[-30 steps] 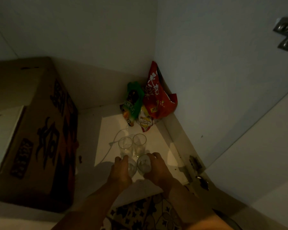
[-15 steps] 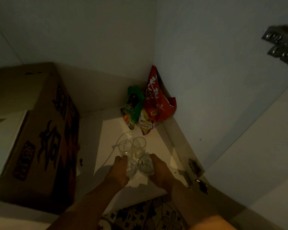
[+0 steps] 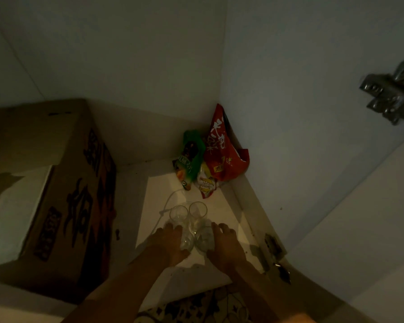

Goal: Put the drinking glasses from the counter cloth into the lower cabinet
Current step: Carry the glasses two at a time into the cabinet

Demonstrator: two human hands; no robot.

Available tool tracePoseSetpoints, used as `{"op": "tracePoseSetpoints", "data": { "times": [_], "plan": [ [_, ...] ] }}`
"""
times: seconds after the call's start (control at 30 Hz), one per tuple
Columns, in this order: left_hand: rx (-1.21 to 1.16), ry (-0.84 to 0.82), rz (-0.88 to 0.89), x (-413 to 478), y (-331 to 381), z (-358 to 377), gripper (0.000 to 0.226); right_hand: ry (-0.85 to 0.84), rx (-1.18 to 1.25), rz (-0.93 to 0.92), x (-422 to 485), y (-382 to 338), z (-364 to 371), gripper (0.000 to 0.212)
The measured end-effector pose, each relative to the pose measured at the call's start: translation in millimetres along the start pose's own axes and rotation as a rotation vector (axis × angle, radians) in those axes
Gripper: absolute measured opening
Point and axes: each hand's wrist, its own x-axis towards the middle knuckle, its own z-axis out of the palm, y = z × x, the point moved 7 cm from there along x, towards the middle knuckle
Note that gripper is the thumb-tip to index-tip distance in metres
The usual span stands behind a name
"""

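left: cardboard box (image 3: 63, 190) | back corner: snack bags (image 3: 210, 157) | between: bare cabinet floor (image 3: 159, 190)

Two bare forearms, no sleeves, watch or rings visible; left hand (image 3: 167, 245) at seven o'clock, right hand (image 3: 224, 248) at five.

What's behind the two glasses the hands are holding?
Two more empty glasses stand upright right behind them, and snack bags lean in the back corner. The held glasses and hands hide the lower parts of the rear pair.

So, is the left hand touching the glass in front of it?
Touching. The head view shows the left hand with fingers wrapped against the near left glass, no gap visible.
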Motion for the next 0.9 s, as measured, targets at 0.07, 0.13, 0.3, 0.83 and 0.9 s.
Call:
{"op": "tracePoseSetpoints", "data": {
  "times": [0.07,0.13,0.3,0.83,0.9],
  "plan": [
    [0.029,-0.037,0.029,-12.3,10.8,-11.1,0.076,0.042,-0.095,0.007,-11.0,-11.4,-28.0,0.068],
    [0.112,-0.101,0.064,-38.5,23.1,-19.9,0.072,0.029,-0.152,0.002,-25.4,-25.8,-55.6,0.059],
    [0.164,-0.213,0.025,-124.4,49.5,-63.2,0.070,-0.156,-0.074,0.014,-90.6,-61.8,-130.6,0.045],
    [0.110,-0.292,0.104,-423.6,185.9,-387.9,0.045,-0.388,-0.208,-0.023,-348.6,-228.8,-478.9,0.038],
    [0.130,-0.268,0.128,-441.2,196.6,-423.9,0.043,-0.376,-0.244,-0.043,-362.0,-247.4,-516.2,0.041]
  ]
}}
